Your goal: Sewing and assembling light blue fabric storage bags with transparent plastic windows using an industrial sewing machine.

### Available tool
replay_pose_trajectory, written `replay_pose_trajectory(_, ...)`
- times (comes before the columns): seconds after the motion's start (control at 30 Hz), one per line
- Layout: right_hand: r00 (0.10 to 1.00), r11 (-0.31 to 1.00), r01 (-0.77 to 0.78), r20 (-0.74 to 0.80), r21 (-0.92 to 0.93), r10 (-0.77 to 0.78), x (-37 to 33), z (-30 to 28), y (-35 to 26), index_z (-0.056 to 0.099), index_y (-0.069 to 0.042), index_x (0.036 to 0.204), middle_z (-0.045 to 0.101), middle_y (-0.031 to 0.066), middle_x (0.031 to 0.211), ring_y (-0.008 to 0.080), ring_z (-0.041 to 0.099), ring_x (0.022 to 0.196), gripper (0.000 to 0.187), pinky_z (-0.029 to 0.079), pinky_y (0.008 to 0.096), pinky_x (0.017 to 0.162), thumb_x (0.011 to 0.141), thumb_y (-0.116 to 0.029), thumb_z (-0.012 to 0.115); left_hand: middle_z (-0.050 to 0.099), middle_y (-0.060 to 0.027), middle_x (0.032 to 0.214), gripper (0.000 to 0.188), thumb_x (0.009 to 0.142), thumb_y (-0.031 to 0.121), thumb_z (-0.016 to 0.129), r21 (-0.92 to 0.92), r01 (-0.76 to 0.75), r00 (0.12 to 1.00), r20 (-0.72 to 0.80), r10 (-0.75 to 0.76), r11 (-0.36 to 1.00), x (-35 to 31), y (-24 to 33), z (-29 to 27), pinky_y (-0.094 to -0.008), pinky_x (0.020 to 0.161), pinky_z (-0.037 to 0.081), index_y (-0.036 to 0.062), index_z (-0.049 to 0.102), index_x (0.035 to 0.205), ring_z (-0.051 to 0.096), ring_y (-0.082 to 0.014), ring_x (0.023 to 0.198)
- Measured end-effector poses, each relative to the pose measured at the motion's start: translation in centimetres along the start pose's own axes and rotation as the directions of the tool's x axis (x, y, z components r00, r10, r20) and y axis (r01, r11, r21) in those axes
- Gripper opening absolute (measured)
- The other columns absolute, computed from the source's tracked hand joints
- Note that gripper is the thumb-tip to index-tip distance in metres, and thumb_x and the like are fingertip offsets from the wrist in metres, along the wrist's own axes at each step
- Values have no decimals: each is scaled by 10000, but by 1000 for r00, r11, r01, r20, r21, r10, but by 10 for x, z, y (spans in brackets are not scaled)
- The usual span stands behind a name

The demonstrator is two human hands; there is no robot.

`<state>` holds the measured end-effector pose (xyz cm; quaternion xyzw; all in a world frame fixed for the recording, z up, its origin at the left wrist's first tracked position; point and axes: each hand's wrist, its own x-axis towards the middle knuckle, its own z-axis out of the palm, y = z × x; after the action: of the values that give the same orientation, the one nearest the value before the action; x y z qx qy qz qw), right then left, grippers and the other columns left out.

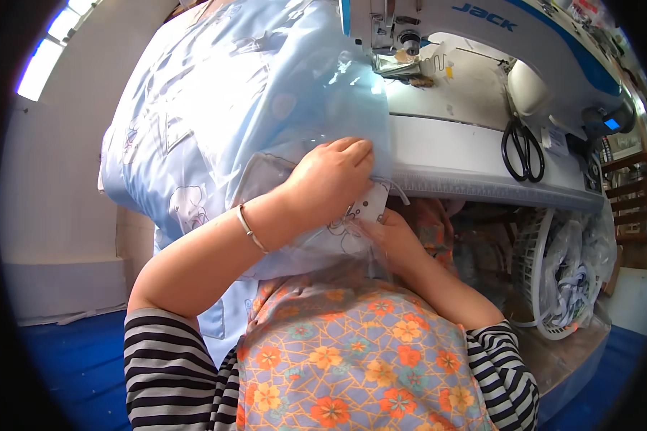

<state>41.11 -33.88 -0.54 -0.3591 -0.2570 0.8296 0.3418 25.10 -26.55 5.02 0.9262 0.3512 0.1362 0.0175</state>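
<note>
The left hand (331, 172) lies bent over the near edge of a pale blue cloth (266, 108), its fingertips turned down out of sight, so I cannot tell whether its grip is closed on the material. The right hand (392, 224) is lower and just to the right, mostly hidden by the cloth's edge and by what looks like see-through film (372, 241); its grip cannot be told either.

The cloth spreads from the person's lap up over the left end of the white bench (446, 154), and its far end is cut off by the top of the view. Glare washes out much of its upper part, leaving the printed figures there hard to read, and the left forearm covers some of its lower part.

The sewing machine (496, 36) is cropped along its top, and its needle area is difficult to make out. Black-handled scissors (523, 151) rest on the bench toward the right, their blades indistinct against the machine. Below, a white basket (532, 266) stands tilted; clear bags blur its contents. Patterned stuff under the bench sinks into shadow behind the right forearm.
</note>
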Motion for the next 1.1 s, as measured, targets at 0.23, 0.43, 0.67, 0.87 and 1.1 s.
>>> replay_pose_trajectory(0.23, 998, 982, -23, 47, -186, 32, 14, -7, -5, 600, -21, 1181, 643, 42, 1099, 143, 604, 1006, 275, 491, 292, 864, 933, -140, 609, 622, -96, 1025, 202, 728, 91, 623, -2, -117, 992, 49, 117, 993, 23, -23, -2, -350, 786, 536, 5, 611, 910, 618, -272, 951)
replay_pose_trajectory(0.43, 838, 653, 545, 375, -525, -398, 24, -12, -15, 596, -36, 1174, 634, 54, 1125, 214, 597, 1055, 282, 480, 325, 898, 904, -120, 605, 607, -109, 978, 216, 749, 178, 651, -90, -104, 995, 2, 104, 991, 41, -35, -1, -373, 816, 505, 18, 599, 884, 596, -288, 932)
replay_pose_trajectory(0.67, 967, 833, 205, -27, -515, -254, 1, -44, -1, 602, -20, 1128, 657, 118, 1083, 203, 628, 998, 254, 496, 325, 884, 955, -200, 552, 550, -135, 885, 415, 717, 366, 720, -259, -228, 969, 34, 245, 939, -6, -9, -54, -435, 801, 440, 15, 584, 893, 542, -323, 856)
replay_pose_trajectory(0.87, 985, 988, 155, 77, -6, -154, -15, -27, -12, 589, -3, 1156, 665, 122, 1077, 195, 645, 963, 274, 507, 312, 856, 988, -212, 533, 536, -31, 735, 219, 703, 156, 667, -106, -296, 953, 26, 300, 949, -57, 11, -80, -333, 664, 433, 65, 629, 899, 524, -201, 671)
replay_pose_trajectory(1.1, 937, 959, 274, 206, 66, -282, -8, -8, -9, 636, -7, 988, 689, 100, 920, 176, 661, 830, 198, 530, 280, 753, 990, -169, 523, 512, -14, 677, 167, 678, 113, 638, -8, -22, 1000, 9, 22, 1000, -117, 19, -101, -343, 618, 429, 82, 579, 831, 542, -212, 645)
